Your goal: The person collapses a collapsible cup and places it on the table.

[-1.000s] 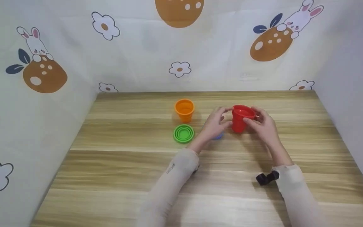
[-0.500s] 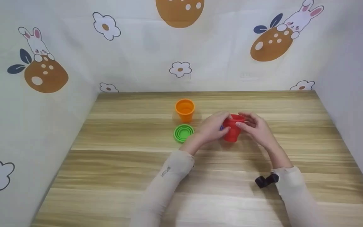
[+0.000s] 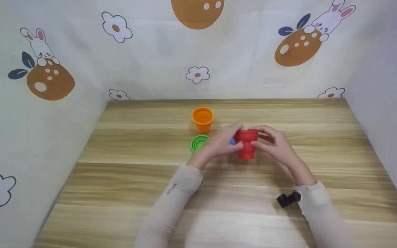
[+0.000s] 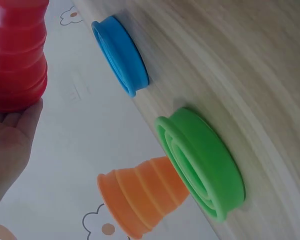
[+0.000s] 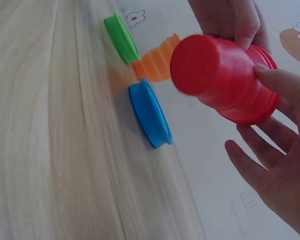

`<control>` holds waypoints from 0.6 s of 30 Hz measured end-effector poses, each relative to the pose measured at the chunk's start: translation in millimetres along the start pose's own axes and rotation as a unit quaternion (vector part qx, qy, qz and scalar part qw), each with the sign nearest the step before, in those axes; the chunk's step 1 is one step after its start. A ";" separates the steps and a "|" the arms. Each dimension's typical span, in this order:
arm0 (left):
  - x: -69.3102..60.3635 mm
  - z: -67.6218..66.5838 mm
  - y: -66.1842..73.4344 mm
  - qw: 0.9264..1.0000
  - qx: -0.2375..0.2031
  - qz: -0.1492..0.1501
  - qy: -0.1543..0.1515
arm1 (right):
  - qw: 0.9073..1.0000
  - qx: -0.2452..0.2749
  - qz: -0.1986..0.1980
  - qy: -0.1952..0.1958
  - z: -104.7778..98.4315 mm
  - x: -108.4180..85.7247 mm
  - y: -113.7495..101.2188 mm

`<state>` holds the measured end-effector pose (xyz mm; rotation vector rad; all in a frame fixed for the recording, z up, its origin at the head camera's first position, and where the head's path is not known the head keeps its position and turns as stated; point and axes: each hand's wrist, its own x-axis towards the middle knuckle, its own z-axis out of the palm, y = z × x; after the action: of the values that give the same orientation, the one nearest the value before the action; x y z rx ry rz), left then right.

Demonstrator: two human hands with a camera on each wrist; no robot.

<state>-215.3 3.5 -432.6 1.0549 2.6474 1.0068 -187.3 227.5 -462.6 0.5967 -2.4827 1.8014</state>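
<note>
A red collapsible cup (image 3: 246, 146), extended, is held up off the table between both hands. From its left side my left hand (image 3: 223, 141) grips it near the rim, thumb on the front wall. My right hand (image 3: 275, 144) holds the opposite side, thumb against the ribbed wall and fingers behind the rim. In the right wrist view the cup's base (image 5: 195, 65) faces the camera. Behind the hands, a flattened blue collapsible cup (image 4: 121, 56) lies on the table, mostly hidden in the head view. A flattened green cup (image 3: 198, 143) sits partly behind my left hand.
An orange cup (image 3: 203, 120), extended, stands upright behind the green one. The wooden table (image 3: 122, 193) ends at a patterned cloth wall (image 3: 157, 69) at the back, with more cloth on both sides. A black wrist camera (image 3: 288, 198) hangs under the right sleeve.
Both hands have carried the red cup to the left and nearer the person. Its rim has tipped away, so its inside no longer shows. Orange, green and blue cups stay in place.
</note>
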 end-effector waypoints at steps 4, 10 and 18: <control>-5.0 -2.9 -3.6 1.000 0.012 0.021 0.015 | 1.000 -0.020 -0.013 0.004 2.9 1.1 -2.4; -8.4 -4.6 -6.1 0.998 0.022 0.041 0.029 | 0.998 -0.053 -0.036 0.017 7.8 0.7 -3.4; -9.8 -3.9 -2.4 0.996 0.065 0.038 0.050 | 0.986 -0.124 -0.089 0.062 15.4 2.1 -2.3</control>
<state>-210.6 -6.3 -432.3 1.1698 2.8070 0.9365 -185.3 212.1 -465.1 0.6449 -2.4307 1.3975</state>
